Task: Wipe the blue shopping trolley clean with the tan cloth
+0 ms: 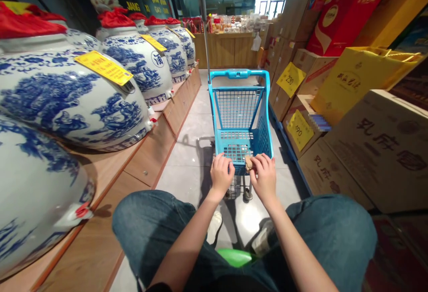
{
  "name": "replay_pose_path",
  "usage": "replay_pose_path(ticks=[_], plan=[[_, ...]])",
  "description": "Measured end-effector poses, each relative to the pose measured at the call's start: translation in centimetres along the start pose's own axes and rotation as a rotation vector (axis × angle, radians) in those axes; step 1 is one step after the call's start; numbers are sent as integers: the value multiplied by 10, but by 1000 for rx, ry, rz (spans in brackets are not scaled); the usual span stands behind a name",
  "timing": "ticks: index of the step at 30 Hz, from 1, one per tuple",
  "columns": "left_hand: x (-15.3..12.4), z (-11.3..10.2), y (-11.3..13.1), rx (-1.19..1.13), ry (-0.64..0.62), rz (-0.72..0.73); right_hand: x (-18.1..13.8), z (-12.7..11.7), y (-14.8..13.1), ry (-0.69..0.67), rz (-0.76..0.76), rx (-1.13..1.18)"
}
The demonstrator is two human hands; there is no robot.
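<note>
A blue plastic shopping cart [239, 133] with lattice sides stands upright in front of my knees. My left hand [221, 174] is closed over the left corner of its near rim, fingertips hidden behind the edge. At the right corner is my right hand [264, 174], fingers bent, with a small crumpled tan piece [248, 163] at its thumb and fingertips. What that piece is made of I cannot tell. The cart's basket shows nothing lying in it. Below the hands, a caster [248, 195] touches the floor.
Large blue-and-white porcelain jars [75, 91] with red cloth tops line a wooden ledge [147, 149] on the left. Stacked cartons [377, 149], a yellow gift bag [354, 82] and a red bag [347, 18] crowd the right. A goods counter [230, 49] stands ahead.
</note>
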State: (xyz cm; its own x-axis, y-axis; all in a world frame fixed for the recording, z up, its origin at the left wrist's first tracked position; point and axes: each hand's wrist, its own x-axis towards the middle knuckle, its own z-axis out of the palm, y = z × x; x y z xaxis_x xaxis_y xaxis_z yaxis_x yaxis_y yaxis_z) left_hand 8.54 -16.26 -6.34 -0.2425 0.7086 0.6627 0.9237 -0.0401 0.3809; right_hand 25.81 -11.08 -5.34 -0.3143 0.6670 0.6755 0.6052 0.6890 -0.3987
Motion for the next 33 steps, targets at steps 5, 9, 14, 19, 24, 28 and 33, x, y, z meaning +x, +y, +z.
replay_pose_path(ticks=[5,9,14,19,24,28,33], plan=[[-3,-3,3,-5,-2,21,6,-11,15,-79,-136,33],[-3,2,12,4,37,53,12,-22,41,7,-106,-2],[-1,11,26,7,110,51,9,-17,35,31,-75,-46],[1,6,26,1,57,53,14,-19,33,-85,-204,13],[4,1,23,-12,15,93,21,-27,46,-1,-112,-22],[5,4,19,12,30,107,17,-18,30,-10,-76,-90],[11,0,-3,82,39,165,32,-22,37,-199,-339,-43]])
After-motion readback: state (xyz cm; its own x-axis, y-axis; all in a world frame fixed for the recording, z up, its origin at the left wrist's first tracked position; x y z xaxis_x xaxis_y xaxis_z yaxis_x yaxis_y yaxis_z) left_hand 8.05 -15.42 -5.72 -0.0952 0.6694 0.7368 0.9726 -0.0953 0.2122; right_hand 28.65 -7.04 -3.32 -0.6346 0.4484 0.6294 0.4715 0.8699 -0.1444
